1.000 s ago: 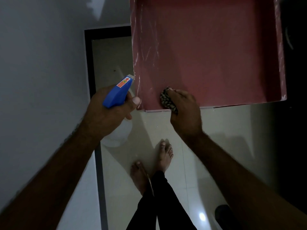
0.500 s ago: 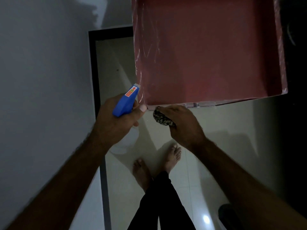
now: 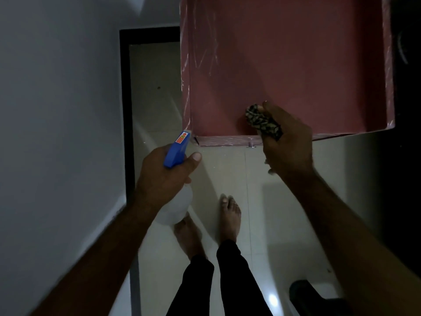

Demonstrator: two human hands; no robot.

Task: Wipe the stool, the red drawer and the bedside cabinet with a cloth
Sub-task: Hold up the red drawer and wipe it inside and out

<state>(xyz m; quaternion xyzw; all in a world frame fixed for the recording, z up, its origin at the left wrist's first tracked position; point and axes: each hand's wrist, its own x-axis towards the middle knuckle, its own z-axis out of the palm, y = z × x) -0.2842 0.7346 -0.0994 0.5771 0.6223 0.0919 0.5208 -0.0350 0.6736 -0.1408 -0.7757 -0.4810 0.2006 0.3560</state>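
Patterned cloth inside the red drawer, spray bottle held just outside it.

The red drawer [image 3: 296, 65] is a shallow open box with flat matte walls and crinkled clear film along its left rim. In it, near the front wall, sits a bunched cloth [image 3: 262, 122] with a dark and pale pattern; the right hand [image 3: 289, 142] grips it with curled fingers. The left hand [image 3: 164, 176] is wrapped round a spray bottle [image 3: 176, 151] with a blue plastic head and a rounded, cloudy white body, beside the drawer's near-left corner. 2 bare feet [image 3: 230, 215] stand on the glossy pale floor [image 3: 227, 169].

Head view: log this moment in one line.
right hand: grips cloth at front edge inside drawer | left hand: holds spray bottle | stage: drawer wipe
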